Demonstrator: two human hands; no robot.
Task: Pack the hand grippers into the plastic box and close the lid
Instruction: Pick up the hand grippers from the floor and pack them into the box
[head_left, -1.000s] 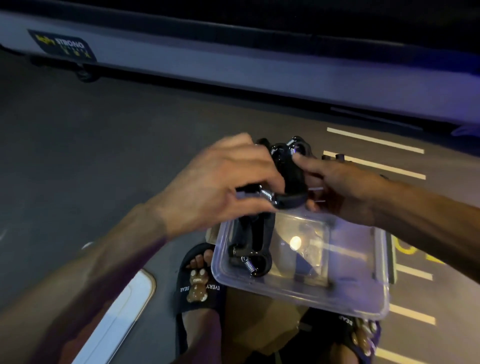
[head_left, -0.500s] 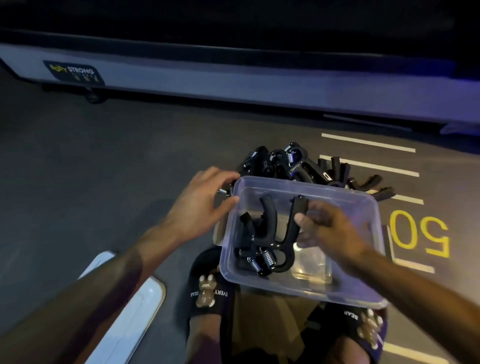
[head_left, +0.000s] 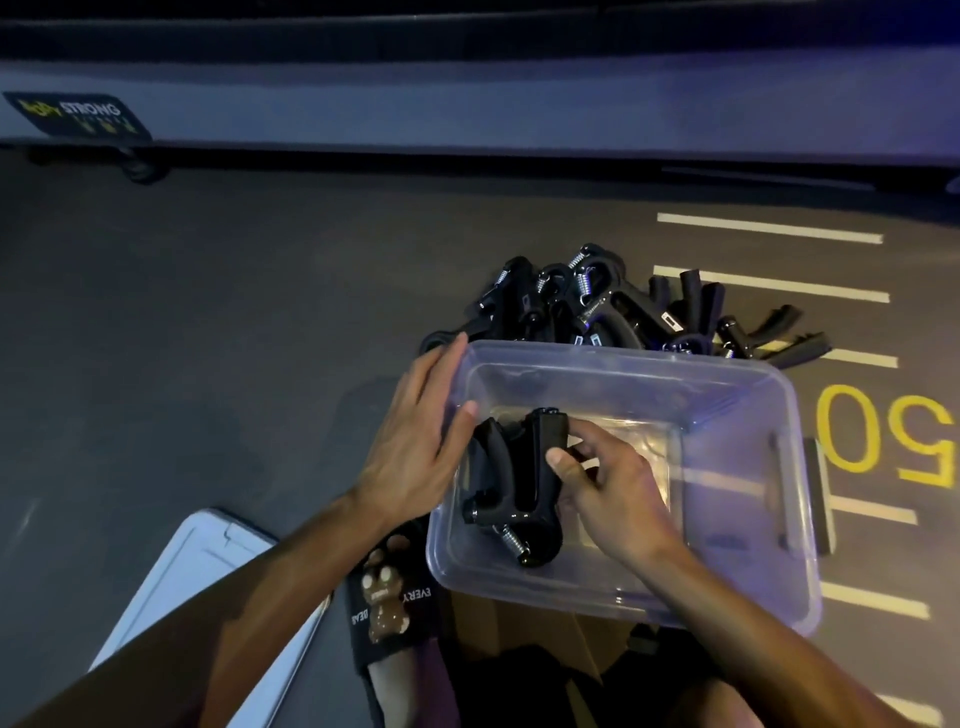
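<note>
A clear plastic box (head_left: 737, 415), rectangular with rounded corners and a moulded rim, sits on the dark floor (head_left: 208, 338) with its long axis running left to right across the view. Inside, at its left end, lie black hand grippers (head_left: 506, 483): curved black handles joined at a looped end with a bright coil spring. Their handles point away from the person and the spring ends point toward the person, so their long axis runs near to far, crosswise to the box. The right hand (head_left: 608, 488) is inside the box, fingers and thumb curled round one handle of the nearest gripper. The left hand (head_left: 415, 441) rests on the left wall of the box with fingers straight, the thumb over the rim. Beyond the far wall a pile of more grippers (head_left: 639, 306) lies on the floor, handles splayed to the right. A pale lid (head_left: 202, 566) lies flat on the floor at lower left, apart from the box. A black slipper (head_left: 389, 618) with a brown bear figure shows below the box.
</note>
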